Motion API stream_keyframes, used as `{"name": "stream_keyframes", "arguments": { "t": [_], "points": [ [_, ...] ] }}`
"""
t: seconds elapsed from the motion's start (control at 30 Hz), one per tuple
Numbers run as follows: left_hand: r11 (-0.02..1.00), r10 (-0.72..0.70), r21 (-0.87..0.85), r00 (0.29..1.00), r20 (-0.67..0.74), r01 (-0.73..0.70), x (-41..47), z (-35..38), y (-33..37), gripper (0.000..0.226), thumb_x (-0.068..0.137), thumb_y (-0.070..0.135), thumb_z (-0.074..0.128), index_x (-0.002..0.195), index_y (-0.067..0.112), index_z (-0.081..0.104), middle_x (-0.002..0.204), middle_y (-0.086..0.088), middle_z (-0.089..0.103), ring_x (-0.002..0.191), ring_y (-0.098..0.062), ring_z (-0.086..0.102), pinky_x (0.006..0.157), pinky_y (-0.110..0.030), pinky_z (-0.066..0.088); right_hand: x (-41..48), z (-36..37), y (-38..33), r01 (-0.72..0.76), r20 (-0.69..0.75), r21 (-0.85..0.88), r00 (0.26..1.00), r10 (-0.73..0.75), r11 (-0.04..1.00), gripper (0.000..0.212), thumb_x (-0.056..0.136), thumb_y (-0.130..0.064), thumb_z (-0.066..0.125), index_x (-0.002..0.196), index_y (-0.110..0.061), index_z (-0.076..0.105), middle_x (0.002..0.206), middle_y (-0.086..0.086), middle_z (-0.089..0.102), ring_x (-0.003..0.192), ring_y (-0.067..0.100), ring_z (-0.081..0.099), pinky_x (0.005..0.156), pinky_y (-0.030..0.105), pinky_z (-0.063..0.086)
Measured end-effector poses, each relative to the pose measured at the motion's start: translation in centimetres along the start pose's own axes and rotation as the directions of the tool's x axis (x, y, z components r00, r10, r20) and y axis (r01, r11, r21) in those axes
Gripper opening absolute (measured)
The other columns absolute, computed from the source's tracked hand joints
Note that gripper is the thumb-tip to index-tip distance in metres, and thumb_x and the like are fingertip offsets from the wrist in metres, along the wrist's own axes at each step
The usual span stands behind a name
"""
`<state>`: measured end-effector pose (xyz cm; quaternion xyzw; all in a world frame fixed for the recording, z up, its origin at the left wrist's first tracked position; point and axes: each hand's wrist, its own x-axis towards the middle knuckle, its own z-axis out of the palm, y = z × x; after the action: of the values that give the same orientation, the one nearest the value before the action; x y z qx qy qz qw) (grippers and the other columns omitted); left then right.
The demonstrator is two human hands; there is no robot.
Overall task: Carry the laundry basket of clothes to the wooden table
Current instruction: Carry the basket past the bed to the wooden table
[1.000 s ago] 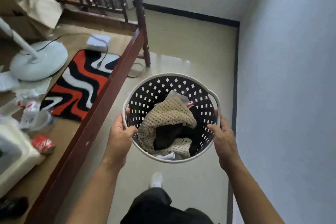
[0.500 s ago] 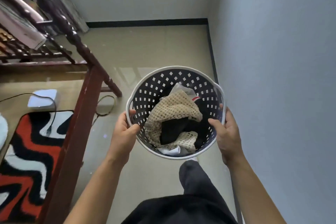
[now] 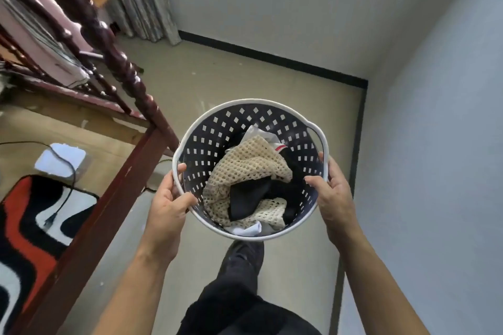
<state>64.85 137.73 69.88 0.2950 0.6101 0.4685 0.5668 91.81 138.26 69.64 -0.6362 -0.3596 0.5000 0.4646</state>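
A round laundry basket (image 3: 226, 128), dark inside with a white rim and square holes, hangs in the air in front of me. In it lie a cream mesh garment (image 3: 245, 168), a black cloth (image 3: 250, 196) and some white fabric. My left hand (image 3: 168, 207) grips the rim on the left, thumb inside. My right hand (image 3: 332, 193) grips the rim on the right by a handle opening. No wooden table is in view.
A dark red wooden bed frame (image 3: 109, 198) with a turned post (image 3: 119, 60) runs along my left. Beyond it lie a red, black and white rug (image 3: 24, 226) and a white box with a cable (image 3: 60, 160). A wall (image 3: 435, 144) stands close on the right. Curtains (image 3: 141, 3) hang ahead.
The view has swung on past the bed post as I walk; the curtains and the far corner have come into sight. Both hands keep the same grip on the basket.
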Motion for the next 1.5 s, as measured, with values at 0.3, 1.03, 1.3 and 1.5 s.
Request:
{"name": "stream_keyframes", "arguments": {
  "t": [0.3,1.03,1.3,1.5],
  "points": [
    [0.999,0.053,-0.007,0.997,0.05,-0.053,21.8,7.5,10.6,0.063,0.081,-0.02,0.043,0.129,0.02,0.056,0.089,0.006,0.073,0.084,-0.015,0.063,0.081,-0.037,0.054,21.7,4.1,-9.6,0.035,-0.055,-0.02,0.998,-0.036,0.999,0.044,0.095,0.001,0.055,0.116,-0.036,0.067,0.097,-0.011,0.079,0.096,0.015,0.075,0.08,0.03,0.063],
    [0.995,0.064,-0.034,0.885,-0.462,-0.09,64.1,9.3,30.5,0.042,0.078,-0.012,0.051,0.118,-0.004,0.055,0.123,0.012,0.059,0.104,0.01,0.057,0.101,-0.036,0.041,73.3,29.4,-28.2,0.062,0.422,-0.083,0.906,-0.022,0.995,0.054,0.079,-0.007,0.057,0.128,-0.026,0.066,0.116,0.005,0.077,0.112,0.031,0.071,0.101,0.058,0.054],
    [0.978,0.017,-0.137,0.716,-0.698,-0.157,74.6,0.2,33.8,0.065,0.072,0.0,0.053,0.134,0.02,0.056,0.133,0.005,0.061,0.107,-0.002,0.059,0.1,-0.032,0.042,83.4,48.7,-31.1,0.116,0.657,-0.18,0.753,0.032,0.977,0.055,0.082,0.0,0.055,0.125,-0.033,0.068,0.118,0.007,0.076,0.113,0.031,0.071,0.102,0.056,0.054],
    [0.98,-0.054,-0.172,0.692,-0.72,-0.103,84.8,-7.9,39.6,0.053,0.085,-0.013,0.046,0.107,0.032,0.061,0.114,0.011,0.059,0.071,0.017,0.053,0.078,-0.027,0.037,89.6,62.2,-34.2,0.109,0.657,-0.247,0.749,0.084,0.963,0.052,0.086,0.007,0.053,0.117,-0.031,0.07,0.103,-0.004,0.079,0.092,0.009,0.072,0.082,0.028,0.056]
  ]
}}
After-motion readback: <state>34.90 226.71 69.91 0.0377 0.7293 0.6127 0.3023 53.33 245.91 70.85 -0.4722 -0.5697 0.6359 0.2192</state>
